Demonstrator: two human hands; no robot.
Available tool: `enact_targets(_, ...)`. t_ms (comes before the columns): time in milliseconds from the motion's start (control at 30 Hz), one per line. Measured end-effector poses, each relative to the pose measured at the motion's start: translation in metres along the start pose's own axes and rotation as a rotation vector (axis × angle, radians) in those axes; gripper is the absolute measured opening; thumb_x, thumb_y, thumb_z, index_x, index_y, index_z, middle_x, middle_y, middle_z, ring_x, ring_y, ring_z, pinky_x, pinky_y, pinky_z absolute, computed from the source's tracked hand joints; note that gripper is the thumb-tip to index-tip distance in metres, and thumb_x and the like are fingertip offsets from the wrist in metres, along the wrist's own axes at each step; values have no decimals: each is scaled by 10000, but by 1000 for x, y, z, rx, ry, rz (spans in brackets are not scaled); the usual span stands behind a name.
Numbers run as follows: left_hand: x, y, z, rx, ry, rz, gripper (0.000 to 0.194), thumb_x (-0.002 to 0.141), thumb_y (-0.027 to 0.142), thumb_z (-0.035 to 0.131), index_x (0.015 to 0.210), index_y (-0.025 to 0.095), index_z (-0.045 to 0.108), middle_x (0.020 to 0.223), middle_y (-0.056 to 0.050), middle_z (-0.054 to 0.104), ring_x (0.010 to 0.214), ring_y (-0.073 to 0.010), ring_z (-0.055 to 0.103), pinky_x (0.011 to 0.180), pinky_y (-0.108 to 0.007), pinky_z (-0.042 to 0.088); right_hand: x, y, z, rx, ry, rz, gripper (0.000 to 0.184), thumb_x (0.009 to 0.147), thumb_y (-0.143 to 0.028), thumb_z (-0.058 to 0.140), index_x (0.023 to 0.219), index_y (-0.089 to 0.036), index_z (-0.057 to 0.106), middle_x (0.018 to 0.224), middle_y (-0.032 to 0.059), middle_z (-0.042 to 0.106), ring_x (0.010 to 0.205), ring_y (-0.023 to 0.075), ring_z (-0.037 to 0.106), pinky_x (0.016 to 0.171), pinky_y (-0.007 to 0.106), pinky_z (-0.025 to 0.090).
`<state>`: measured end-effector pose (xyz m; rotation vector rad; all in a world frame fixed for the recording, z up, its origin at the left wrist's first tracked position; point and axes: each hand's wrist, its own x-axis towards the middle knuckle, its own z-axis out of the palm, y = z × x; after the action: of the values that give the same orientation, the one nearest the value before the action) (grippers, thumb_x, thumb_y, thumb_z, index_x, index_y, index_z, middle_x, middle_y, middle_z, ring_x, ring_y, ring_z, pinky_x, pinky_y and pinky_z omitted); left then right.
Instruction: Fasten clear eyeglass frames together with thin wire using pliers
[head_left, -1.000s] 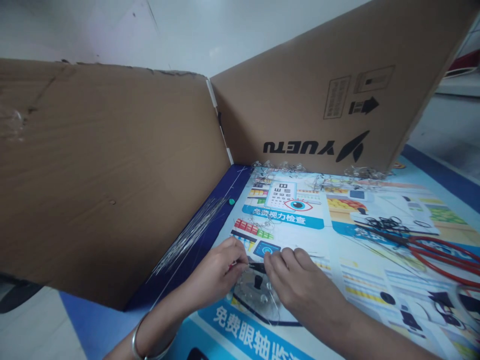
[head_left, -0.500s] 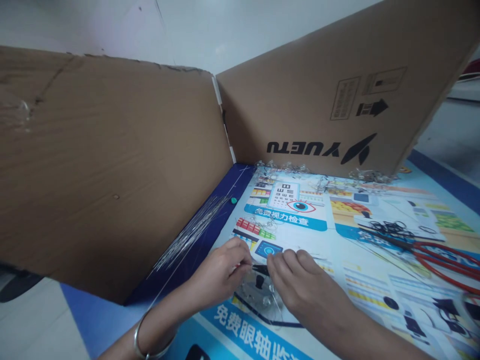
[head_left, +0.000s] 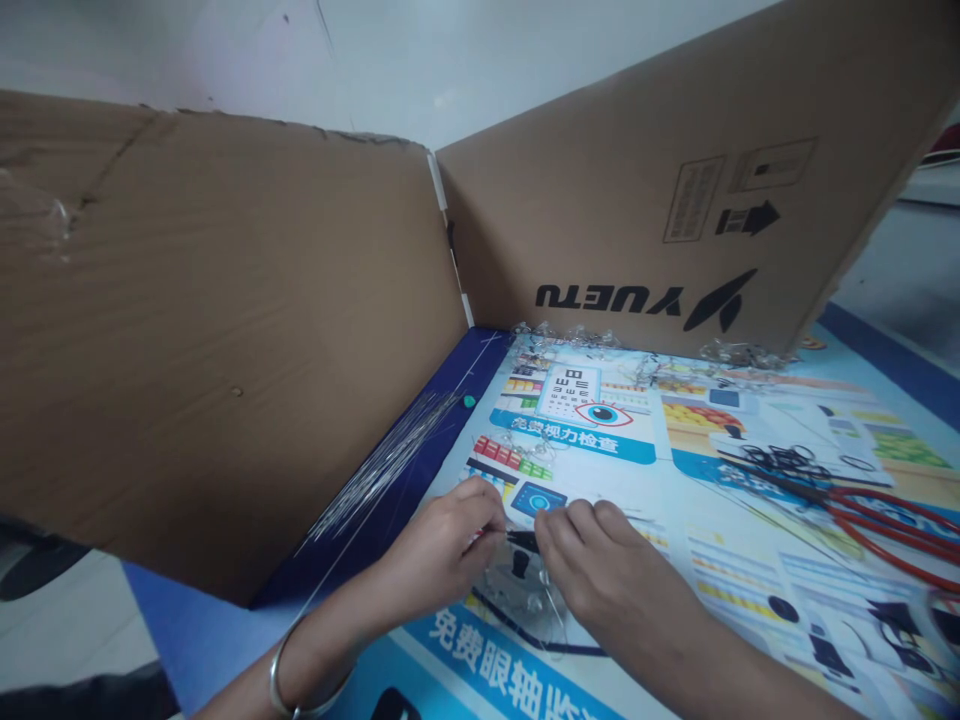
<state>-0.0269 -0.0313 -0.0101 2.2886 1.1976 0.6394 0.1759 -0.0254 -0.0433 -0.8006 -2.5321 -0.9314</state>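
Tool (head_left: 524,541), dark-tipped, in right hand (head_left: 596,560)

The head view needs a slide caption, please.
Dark pointed piece between left hand and right hand, cardboard panels behind.

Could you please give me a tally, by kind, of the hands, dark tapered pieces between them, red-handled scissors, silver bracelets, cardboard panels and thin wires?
Hands (left hand, right hand): 2
Dark tapered piece: 1
Red-handled scissors: 1
Silver bracelet: 1
Cardboard panels: 2
Total: 7, without the thin wires, which overlap too much to count.
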Motion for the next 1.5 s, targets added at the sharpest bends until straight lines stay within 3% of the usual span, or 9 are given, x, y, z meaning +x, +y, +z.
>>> enact_targets(900,-1,4,2,109,-21,35,174,866,79,377,809,168,515,921,-36,525,812,-135,532,727,-249,451,0,-2,-2,67,26,43,112,719,-83,535,782,-143,606,687,46,530,655,212,442,624,361,279)
enact_targets(1500,-2,1,1,116,40,60,171,768,15,443,796,156,535,883,-41,539,778,-135,513,681,-253,437,0,-1,-6,52,-5,30,106,748,-138,535,812,-142,619,702,58,543,672,221,439,642,373,299)
